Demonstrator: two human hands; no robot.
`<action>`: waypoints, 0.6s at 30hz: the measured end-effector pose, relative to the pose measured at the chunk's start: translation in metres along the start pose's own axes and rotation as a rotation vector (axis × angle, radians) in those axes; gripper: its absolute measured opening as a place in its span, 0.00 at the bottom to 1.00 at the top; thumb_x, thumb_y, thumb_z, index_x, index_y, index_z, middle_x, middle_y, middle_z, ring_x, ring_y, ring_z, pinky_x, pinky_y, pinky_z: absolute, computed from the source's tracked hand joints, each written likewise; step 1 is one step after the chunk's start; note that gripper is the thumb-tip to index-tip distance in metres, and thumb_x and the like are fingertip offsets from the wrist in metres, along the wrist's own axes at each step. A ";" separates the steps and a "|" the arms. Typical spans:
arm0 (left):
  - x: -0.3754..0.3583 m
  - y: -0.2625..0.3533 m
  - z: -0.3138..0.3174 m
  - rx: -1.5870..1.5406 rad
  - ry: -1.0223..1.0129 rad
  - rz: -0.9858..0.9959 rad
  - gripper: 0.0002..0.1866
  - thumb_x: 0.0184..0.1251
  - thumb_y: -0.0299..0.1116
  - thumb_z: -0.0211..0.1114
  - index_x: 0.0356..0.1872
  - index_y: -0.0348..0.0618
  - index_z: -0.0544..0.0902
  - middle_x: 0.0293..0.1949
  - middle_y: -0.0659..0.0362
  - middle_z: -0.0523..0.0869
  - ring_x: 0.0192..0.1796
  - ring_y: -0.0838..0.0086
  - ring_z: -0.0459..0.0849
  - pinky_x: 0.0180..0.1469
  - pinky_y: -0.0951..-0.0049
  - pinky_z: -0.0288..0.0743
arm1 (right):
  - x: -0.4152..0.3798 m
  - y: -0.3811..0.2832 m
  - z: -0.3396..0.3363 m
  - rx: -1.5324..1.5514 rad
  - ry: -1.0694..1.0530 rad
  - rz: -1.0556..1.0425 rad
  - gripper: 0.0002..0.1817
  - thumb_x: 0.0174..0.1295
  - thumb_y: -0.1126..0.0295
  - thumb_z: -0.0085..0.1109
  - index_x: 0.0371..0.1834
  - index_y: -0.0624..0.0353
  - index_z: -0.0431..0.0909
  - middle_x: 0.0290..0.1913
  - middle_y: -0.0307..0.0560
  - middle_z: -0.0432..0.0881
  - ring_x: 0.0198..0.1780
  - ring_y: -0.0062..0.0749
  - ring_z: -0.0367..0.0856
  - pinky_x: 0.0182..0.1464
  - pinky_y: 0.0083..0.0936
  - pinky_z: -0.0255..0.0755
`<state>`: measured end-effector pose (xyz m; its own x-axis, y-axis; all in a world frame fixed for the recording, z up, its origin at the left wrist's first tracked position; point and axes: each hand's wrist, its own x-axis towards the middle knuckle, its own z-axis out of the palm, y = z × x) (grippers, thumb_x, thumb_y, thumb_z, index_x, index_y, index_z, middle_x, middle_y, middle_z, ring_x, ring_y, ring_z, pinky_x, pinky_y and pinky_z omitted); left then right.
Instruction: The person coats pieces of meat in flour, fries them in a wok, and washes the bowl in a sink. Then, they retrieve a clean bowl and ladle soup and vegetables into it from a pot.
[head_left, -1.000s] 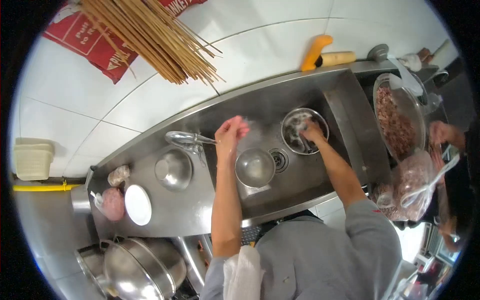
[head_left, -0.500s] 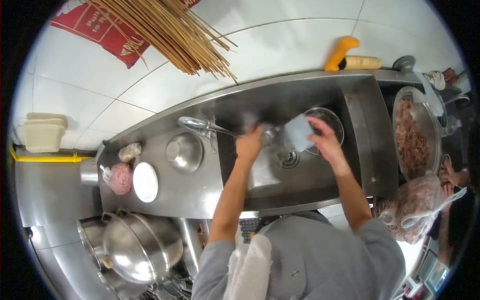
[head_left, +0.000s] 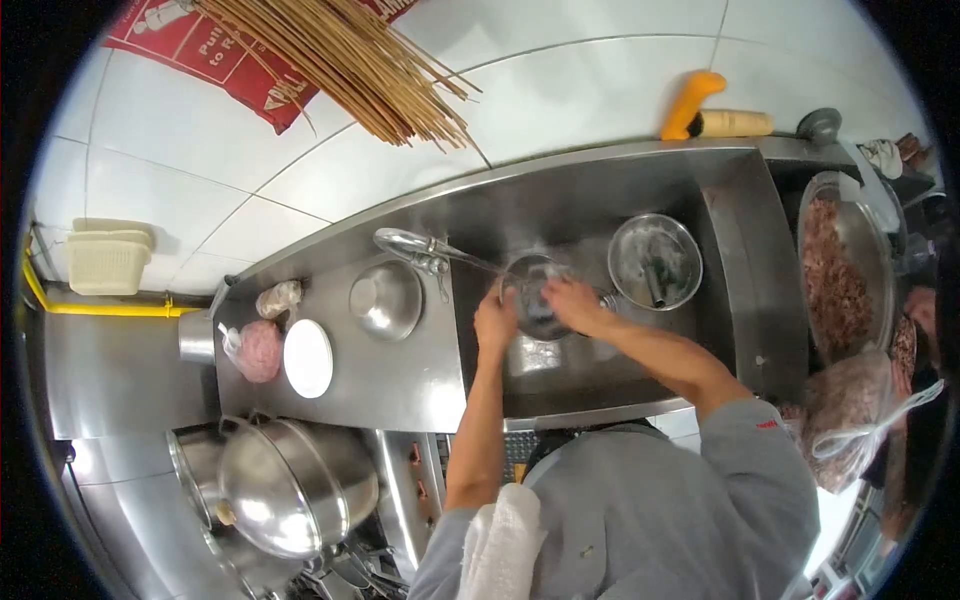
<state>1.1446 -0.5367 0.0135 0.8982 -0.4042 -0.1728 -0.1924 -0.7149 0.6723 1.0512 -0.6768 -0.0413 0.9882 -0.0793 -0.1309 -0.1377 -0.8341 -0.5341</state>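
Observation:
A round metal bowl sits in the sink under the faucet, with water or suds in it. My left hand grips the bowl at its left rim. Over the bowl's right side, my right hand reaches in with its fingers pointing down and left. Motion and the wet contents blur those fingers, so whatever they hold cannot be made out. To the right stands a second metal bowl with foamy water and a dark, handle-like object leaning inside.
Left of the basin are an upturned metal bowl, white plates and a bag of pink meat. A large tray of chopped meat stands right, near another person's hand. Wooden sticks and an orange-handled tool lie behind.
My right hand has moved left from the second bowl to the bowl under the faucet. The pale, squarish object it held no longer shows. The camera view has shifted slightly.

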 end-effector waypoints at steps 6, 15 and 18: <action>0.014 -0.004 0.012 -0.110 -0.058 -0.037 0.23 0.71 0.47 0.56 0.56 0.40 0.80 0.33 0.44 0.86 0.40 0.55 0.88 0.42 0.56 0.77 | 0.010 0.004 0.011 0.158 0.016 -0.143 0.15 0.47 0.76 0.62 0.41 0.55 0.83 0.48 0.53 0.77 0.52 0.53 0.77 0.51 0.46 0.74; 0.027 -0.010 -0.001 -0.105 0.024 0.116 0.19 0.72 0.45 0.59 0.41 0.35 0.83 0.23 0.58 0.82 0.24 0.72 0.81 0.28 0.69 0.74 | 0.011 0.029 0.023 0.254 -0.112 -0.152 0.13 0.46 0.76 0.61 0.37 0.59 0.82 0.44 0.56 0.80 0.52 0.56 0.77 0.51 0.43 0.73; 0.018 0.005 0.005 -0.261 -0.056 -0.027 0.19 0.71 0.44 0.59 0.40 0.35 0.83 0.24 0.57 0.82 0.25 0.72 0.82 0.29 0.68 0.75 | 0.010 0.033 0.002 -0.103 0.415 -0.481 0.10 0.48 0.75 0.60 0.36 0.60 0.82 0.41 0.60 0.81 0.49 0.58 0.79 0.49 0.44 0.73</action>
<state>1.1574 -0.5505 0.0103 0.8768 -0.4235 -0.2277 -0.0542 -0.5575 0.8284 1.0562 -0.7043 -0.0615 0.8846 0.1291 0.4480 0.3137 -0.8757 -0.3670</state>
